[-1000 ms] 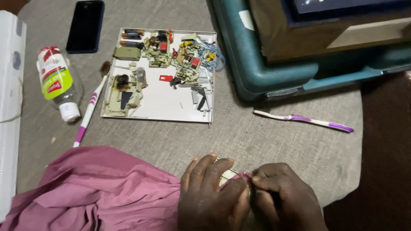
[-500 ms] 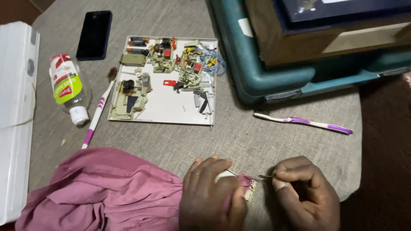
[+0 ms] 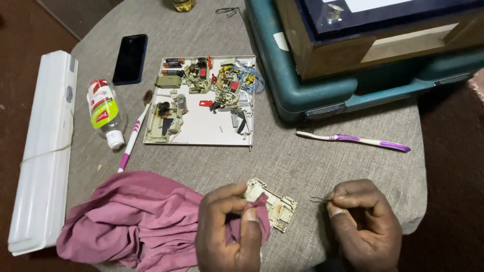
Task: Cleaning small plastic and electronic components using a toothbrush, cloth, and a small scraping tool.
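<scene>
My left hand pinches a fold of the pink cloth against a beige plastic casing with rusty marks, low in the head view. My right hand is closed around a thin metal tool whose tip points left toward the casing, a short gap away. The casing lies flat on the grey fabric surface.
A white tray of small electrical parts sits ahead. Two toothbrushes lie nearby, one left, one right. A small bottle, a black phone, a long white box and a teal case surround them.
My hands have drawn apart: the right hand with the thin tool moved right, off the casing. The left hand now presses the cloth on the casing, which shows more.
</scene>
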